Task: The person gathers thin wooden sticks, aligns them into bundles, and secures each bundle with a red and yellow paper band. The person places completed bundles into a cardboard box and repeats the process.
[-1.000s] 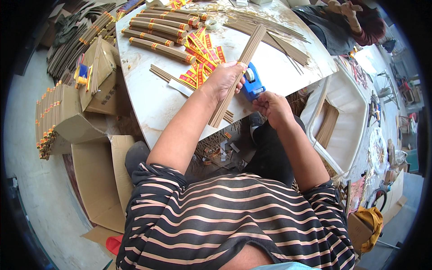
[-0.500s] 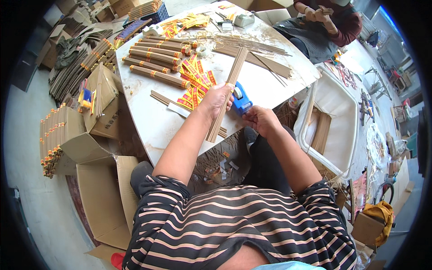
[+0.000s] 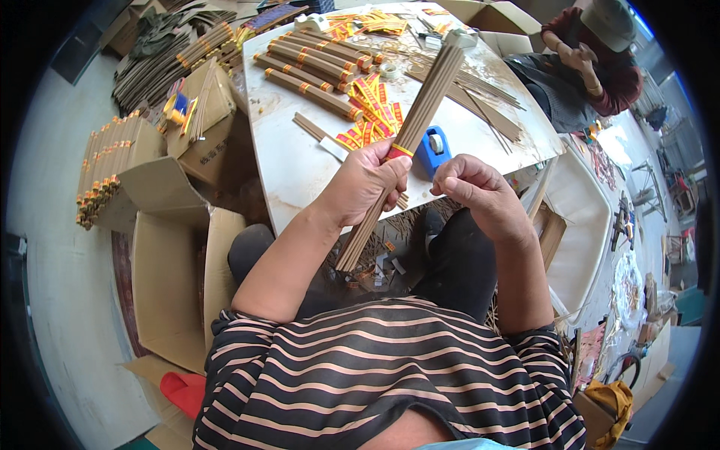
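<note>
My left hand [image 3: 367,184] is wrapped round a bundle of brown incense sticks [image 3: 430,94], held slanting above the table's near edge. A red and yellow paper band [image 3: 400,151] circles the bundle just above my fingers. To the right, my right hand [image 3: 484,196] is raised with thumb and forefinger pinched together; whatever is between them is too small to make out. Behind it a blue tape dispenser [image 3: 433,152] stands on the table. Loose red and yellow labels [image 3: 367,112] are heaped beyond my left hand, next to several banded incense bundles [image 3: 311,75].
The white table [image 3: 289,176] also bears loose sticks [image 3: 480,105] at right. An open cardboard box [image 3: 169,277] stands left, near stacked bundles [image 3: 112,169]. A white tub [image 3: 589,240] is at right. Another person [image 3: 592,67] sits at the far right, hands together.
The bundle has come nearer and stands steeper, its band now visible. My right hand has left the tape dispenser and risen toward me. The view has shifted left.
</note>
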The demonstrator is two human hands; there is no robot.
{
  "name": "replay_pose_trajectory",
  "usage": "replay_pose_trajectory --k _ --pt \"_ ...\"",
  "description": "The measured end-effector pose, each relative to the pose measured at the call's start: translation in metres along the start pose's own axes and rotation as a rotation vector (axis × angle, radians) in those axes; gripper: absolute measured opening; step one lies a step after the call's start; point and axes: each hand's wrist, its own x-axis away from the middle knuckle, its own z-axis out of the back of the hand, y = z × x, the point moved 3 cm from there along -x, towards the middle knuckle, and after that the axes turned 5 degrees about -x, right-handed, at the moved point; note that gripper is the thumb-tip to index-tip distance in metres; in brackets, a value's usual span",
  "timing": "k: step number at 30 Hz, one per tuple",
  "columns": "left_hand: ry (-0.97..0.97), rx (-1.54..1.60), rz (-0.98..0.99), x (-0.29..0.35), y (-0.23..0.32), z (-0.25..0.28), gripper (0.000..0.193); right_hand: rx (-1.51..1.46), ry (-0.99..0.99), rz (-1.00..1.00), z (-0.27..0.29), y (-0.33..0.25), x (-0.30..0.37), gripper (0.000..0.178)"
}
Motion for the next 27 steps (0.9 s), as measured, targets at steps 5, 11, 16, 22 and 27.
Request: replay_pose_trajectory --k 5,11,16,22,27 --pt "-0.002 -0.181 -0.103 0.035 0.008 -0.008 0.035 0.100 -0.132 -0.049 -0.037 -0.008 -0.005 0.014" --pt "0.036 -0.223 -0.103 0.057 0.009 -0.007 0.034 0.260 -0.120 -0.106 -0.053 -0.007 -0.010 0.016" --pt "0.023 -0.290 -0.115 0.061 0.007 -0.006 0.042 0.252 -0.136 -0.154 -0.059 -0.006 -0.010 0.016" --pt "0.072 -0.370 -0.148 0.062 0.006 -0.006 0.047 0.281 -0.089 -0.144 -0.058 0.000 -0.012 0.016" --pt "0.119 -0.440 -0.174 0.062 0.007 -0.006 0.050 0.310 -0.056 -0.136 -0.060 -0.001 -0.013 0.014"
